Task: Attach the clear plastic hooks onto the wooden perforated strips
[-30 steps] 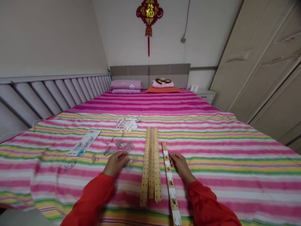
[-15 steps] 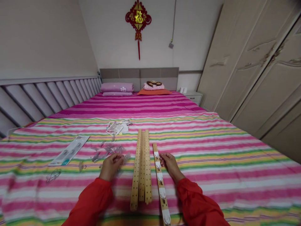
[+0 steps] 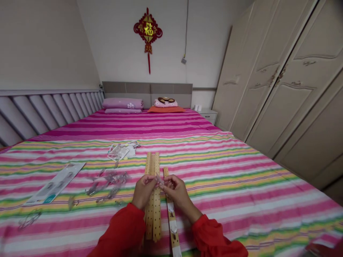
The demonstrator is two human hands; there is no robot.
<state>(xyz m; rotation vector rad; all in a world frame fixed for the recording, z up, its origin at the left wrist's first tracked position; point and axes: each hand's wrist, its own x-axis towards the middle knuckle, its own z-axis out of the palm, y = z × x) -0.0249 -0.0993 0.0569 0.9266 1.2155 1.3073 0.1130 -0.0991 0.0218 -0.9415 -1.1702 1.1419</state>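
My left hand (image 3: pixel 143 192) and my right hand (image 3: pixel 177 192) meet over the wooden strips, fingertips pinching one small clear adhesive hook (image 3: pixel 159 179) between them. The hook is partly hidden by the fingers. Beneath my hands lie several long wooden strips (image 3: pixel 157 221) with rows of holes, side by side. Just right of them is a single narrow wooden strip (image 3: pixel 165 172), carrying white hooks (image 3: pixel 173 227) along its length; my right hand covers its upper part. To the left, a loose pile of clear hooks (image 3: pixel 114 178) rests on the striped sheet.
A long blister card (image 3: pixel 57 182) lies at the left, with a bundle of thin wire (image 3: pixel 30 218) in front of it. Clear packaging scraps (image 3: pixel 122 151) sit behind the pile. A bed rail (image 3: pixel 53 110) runs along the left; wardrobes (image 3: pixel 289 96) stand right.
My left hand has moved to the right with the clear hook, over the wooden strips. My right hand has left the white hooks and now grips the clear hook too. The view has turned slightly right.
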